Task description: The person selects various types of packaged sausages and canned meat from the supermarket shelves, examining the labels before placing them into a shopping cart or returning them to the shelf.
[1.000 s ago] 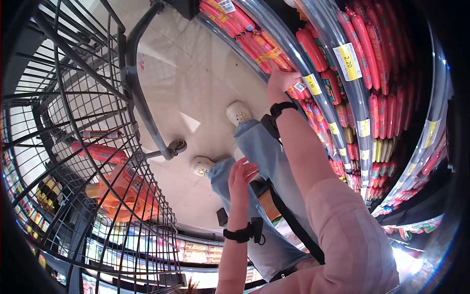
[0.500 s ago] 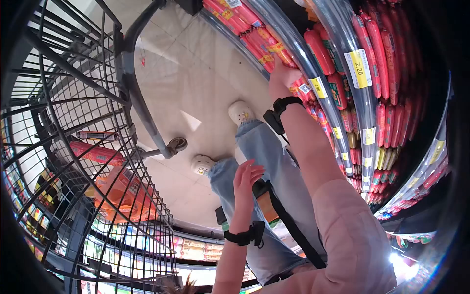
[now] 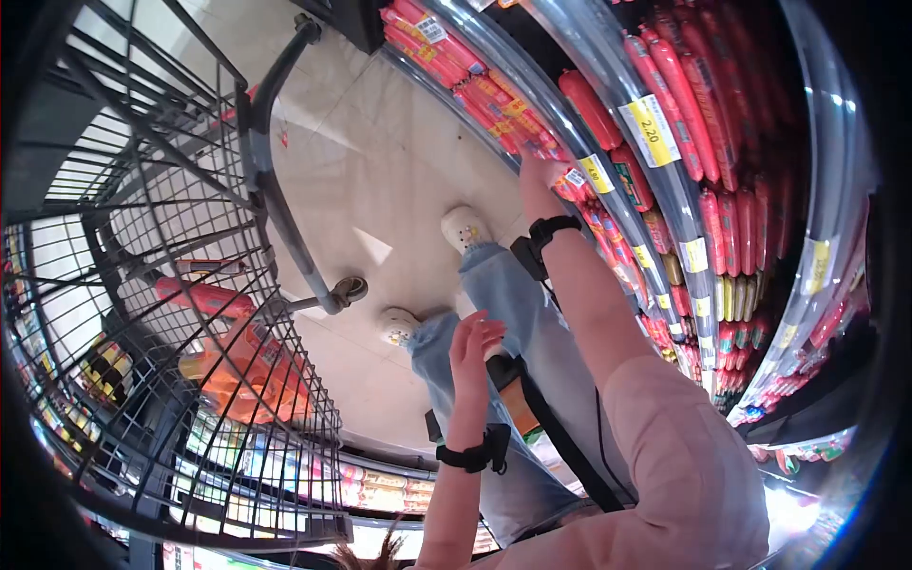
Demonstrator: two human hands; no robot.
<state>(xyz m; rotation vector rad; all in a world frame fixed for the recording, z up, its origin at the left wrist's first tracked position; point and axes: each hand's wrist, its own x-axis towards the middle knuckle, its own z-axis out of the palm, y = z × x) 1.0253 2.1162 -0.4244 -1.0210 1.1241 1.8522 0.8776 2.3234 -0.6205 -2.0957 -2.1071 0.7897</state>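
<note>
Reaching right hand (image 3: 538, 173) into red sausage packs (image 3: 570, 180) on lower shelf (image 3: 608, 204), fingers buried among packs, grip unclear. Left hand (image 3: 469, 344) idle, fingers loosely spread, empty. Risk: dragging neighbouring packs off shelf edge, well away from cart (image 3: 190, 313).

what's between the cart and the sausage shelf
In the head view, bare floor and the person's own legs and shoes lie between the cart and the sausage shelf; nothing else stands there.
</note>
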